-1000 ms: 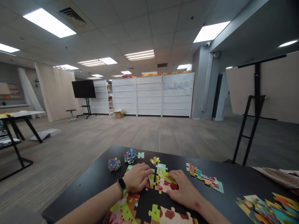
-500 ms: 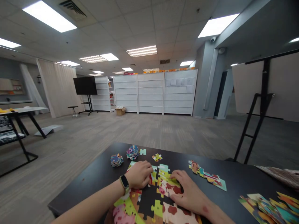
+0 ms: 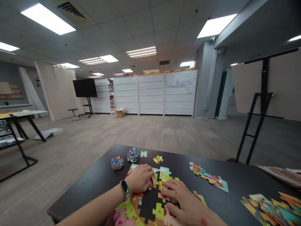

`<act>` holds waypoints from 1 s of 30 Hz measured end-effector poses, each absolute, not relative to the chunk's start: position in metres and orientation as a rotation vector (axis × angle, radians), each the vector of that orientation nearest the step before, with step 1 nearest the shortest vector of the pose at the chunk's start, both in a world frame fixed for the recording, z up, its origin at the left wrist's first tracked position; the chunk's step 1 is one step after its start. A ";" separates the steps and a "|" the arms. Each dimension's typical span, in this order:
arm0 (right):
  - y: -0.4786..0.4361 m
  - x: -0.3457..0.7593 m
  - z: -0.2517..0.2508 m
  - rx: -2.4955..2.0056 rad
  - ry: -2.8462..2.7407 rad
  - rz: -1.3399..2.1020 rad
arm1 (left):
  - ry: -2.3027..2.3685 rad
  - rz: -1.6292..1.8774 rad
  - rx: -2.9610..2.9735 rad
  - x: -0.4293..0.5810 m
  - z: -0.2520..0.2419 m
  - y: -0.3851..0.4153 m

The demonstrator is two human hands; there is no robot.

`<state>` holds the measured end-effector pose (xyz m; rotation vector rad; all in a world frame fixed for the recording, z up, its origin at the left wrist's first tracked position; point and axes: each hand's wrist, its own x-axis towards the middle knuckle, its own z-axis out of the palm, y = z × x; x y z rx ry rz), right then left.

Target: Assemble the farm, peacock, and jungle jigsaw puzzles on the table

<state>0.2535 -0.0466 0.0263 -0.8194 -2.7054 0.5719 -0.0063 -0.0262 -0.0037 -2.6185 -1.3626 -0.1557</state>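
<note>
A partly joined jigsaw puzzle (image 3: pixel 159 211), with a pink pig and a brown-and-white cow on it, lies on the dark table before me. A dark gap runs down its middle. My left hand (image 3: pixel 140 178), wearing a watch (image 3: pixel 124 187), rests on its upper left part with the fingers bent and closed over the pieces. To the right of the gap, my right hand (image 3: pixel 178 197) lies over the cow pieces, fingers stretched out and thumb apart, touching them. Both hands hide much of the puzzle beneath.
Two piles of pieces (image 3: pixel 117 163) (image 3: pixel 133 154) stand at the back left, near two loose pieces (image 3: pixel 143 154) (image 3: pixel 158 159). Joined strips (image 3: pixel 208 177) lie to the right, larger pieces (image 3: pixel 274 208) at the front right. A cloth (image 3: pixel 281 175) lies at the right edge.
My right hand has slid left and flattened over the cow pieces, covering more of them and uncovering a piece on its right. My left hand has hardly moved.
</note>
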 end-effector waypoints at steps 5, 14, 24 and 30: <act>-0.044 0.260 0.019 -0.731 -2.679 0.600 | -1.384 -0.145 -2.610 -0.005 -0.002 -0.028; -0.039 0.257 0.011 -0.714 -2.628 0.605 | -1.416 -0.095 -2.574 -0.002 0.000 -0.029; -0.036 0.258 0.005 -0.699 -2.583 0.602 | -1.421 0.016 -2.514 0.008 -0.009 -0.029; -0.024 0.244 0.009 -0.777 -2.473 0.588 | -1.441 0.034 -2.501 0.010 -0.014 -0.029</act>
